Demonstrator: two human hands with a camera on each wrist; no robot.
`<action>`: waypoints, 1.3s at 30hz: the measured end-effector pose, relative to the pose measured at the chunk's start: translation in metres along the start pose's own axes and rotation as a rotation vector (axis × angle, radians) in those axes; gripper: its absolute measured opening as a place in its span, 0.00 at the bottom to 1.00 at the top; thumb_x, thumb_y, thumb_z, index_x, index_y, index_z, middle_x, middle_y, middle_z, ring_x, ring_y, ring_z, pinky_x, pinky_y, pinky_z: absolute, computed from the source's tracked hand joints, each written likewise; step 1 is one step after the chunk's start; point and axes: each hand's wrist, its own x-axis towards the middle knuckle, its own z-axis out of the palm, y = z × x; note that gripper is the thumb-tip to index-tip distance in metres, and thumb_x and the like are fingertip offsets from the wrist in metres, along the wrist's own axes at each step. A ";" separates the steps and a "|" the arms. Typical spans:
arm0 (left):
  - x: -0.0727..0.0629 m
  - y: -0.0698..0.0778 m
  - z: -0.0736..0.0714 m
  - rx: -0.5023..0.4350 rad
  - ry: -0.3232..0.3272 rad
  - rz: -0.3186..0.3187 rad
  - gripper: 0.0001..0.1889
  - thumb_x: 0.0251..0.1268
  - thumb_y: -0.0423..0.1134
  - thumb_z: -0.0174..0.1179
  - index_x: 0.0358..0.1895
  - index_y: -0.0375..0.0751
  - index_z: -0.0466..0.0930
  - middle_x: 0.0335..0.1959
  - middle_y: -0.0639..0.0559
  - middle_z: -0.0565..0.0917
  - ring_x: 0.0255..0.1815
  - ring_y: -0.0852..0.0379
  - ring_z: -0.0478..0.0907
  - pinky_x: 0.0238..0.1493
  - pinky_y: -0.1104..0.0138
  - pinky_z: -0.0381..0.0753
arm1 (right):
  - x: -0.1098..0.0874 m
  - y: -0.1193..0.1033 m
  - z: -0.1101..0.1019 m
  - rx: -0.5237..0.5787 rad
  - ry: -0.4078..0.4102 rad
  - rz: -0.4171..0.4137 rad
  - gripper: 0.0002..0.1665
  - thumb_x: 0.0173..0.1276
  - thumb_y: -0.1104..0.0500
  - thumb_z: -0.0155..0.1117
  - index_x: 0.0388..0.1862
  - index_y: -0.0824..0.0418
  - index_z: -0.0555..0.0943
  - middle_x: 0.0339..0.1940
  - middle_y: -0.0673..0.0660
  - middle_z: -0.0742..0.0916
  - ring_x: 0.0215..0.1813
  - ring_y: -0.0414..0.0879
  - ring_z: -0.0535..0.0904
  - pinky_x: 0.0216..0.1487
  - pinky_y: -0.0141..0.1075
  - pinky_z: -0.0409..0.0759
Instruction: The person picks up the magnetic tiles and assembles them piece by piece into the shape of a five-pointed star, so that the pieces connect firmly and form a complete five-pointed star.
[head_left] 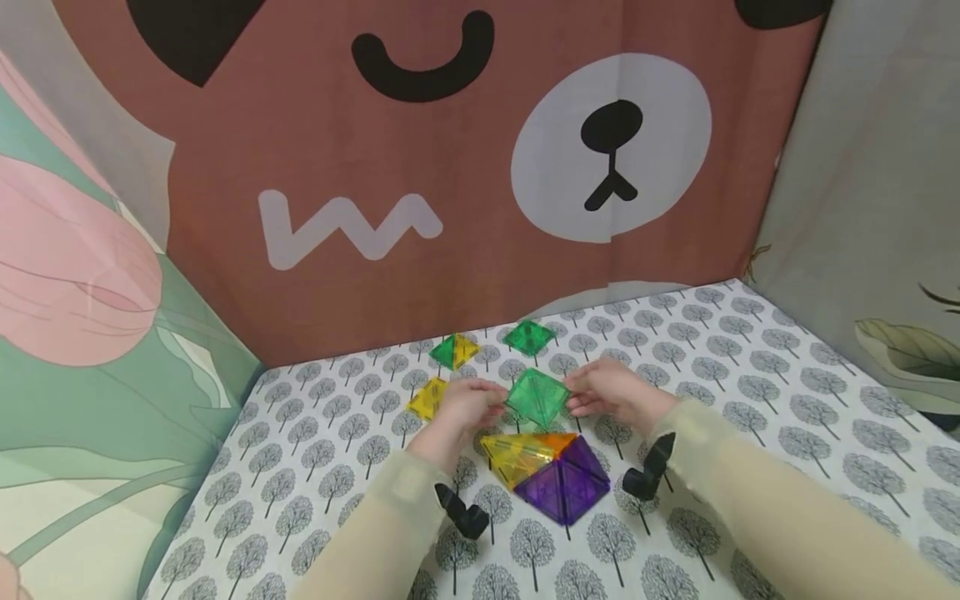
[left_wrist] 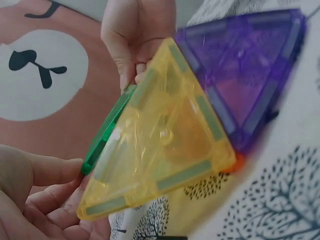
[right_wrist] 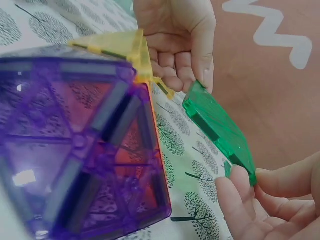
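Over my remote feed, the left hand [head_left: 467, 407] and right hand [head_left: 613, 388] pinch a green magnetic-tile diamond [head_left: 537, 397] by opposite corners, unattached just beyond the seemingly part-built yellow-orange-purple assembly [head_left: 564, 482], while a green piece [head_left: 528, 337], a yellow piece [head_left: 427, 400] and a green-and-yellow piece [head_left: 453, 352] lie unjoined.

Left of the left hand [head_left: 467, 408], a yellow tile [head_left: 424, 400] obstructs; nearer than both hands, a block [head_left: 551, 485]. Right of the right hand [head_left: 615, 390], passage runs over the cloth [head_left: 765, 396].
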 end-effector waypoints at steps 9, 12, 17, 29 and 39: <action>-0.009 0.000 0.000 0.116 -0.015 0.039 0.07 0.66 0.31 0.64 0.42 0.33 0.87 0.42 0.46 0.84 0.41 0.49 0.84 0.51 0.57 0.82 | -0.018 0.007 -0.001 0.035 -0.008 -0.010 0.16 0.71 0.72 0.54 0.56 0.80 0.71 0.35 0.63 0.83 0.35 0.49 0.83 0.46 0.42 0.85; -0.010 -0.003 0.000 0.154 -0.019 0.039 0.07 0.65 0.33 0.64 0.43 0.35 0.87 0.40 0.47 0.85 0.39 0.52 0.83 0.53 0.56 0.80 | -0.022 0.012 0.001 0.044 -0.015 -0.017 0.17 0.71 0.72 0.53 0.56 0.80 0.71 0.35 0.63 0.84 0.34 0.49 0.83 0.45 0.42 0.85; -0.013 -0.008 0.001 0.204 -0.033 0.048 0.07 0.65 0.35 0.65 0.43 0.37 0.88 0.35 0.49 0.85 0.36 0.54 0.82 0.54 0.56 0.77 | -0.029 0.021 0.004 0.054 -0.020 -0.017 0.18 0.71 0.72 0.54 0.57 0.81 0.70 0.33 0.61 0.84 0.32 0.47 0.83 0.42 0.40 0.86; -0.014 -0.014 0.009 0.285 0.007 0.051 0.04 0.61 0.37 0.69 0.38 0.44 0.89 0.43 0.53 0.84 0.50 0.51 0.77 0.58 0.52 0.74 | -0.036 0.032 0.001 0.039 0.009 0.010 0.20 0.71 0.70 0.56 0.58 0.80 0.70 0.29 0.59 0.83 0.28 0.44 0.80 0.30 0.31 0.83; -0.013 -0.015 0.015 0.291 0.008 0.048 0.04 0.59 0.36 0.70 0.36 0.43 0.88 0.41 0.52 0.83 0.43 0.53 0.77 0.49 0.57 0.78 | -0.037 0.034 -0.001 -0.019 0.045 -0.002 0.16 0.71 0.70 0.57 0.55 0.77 0.74 0.31 0.61 0.84 0.25 0.42 0.77 0.23 0.28 0.77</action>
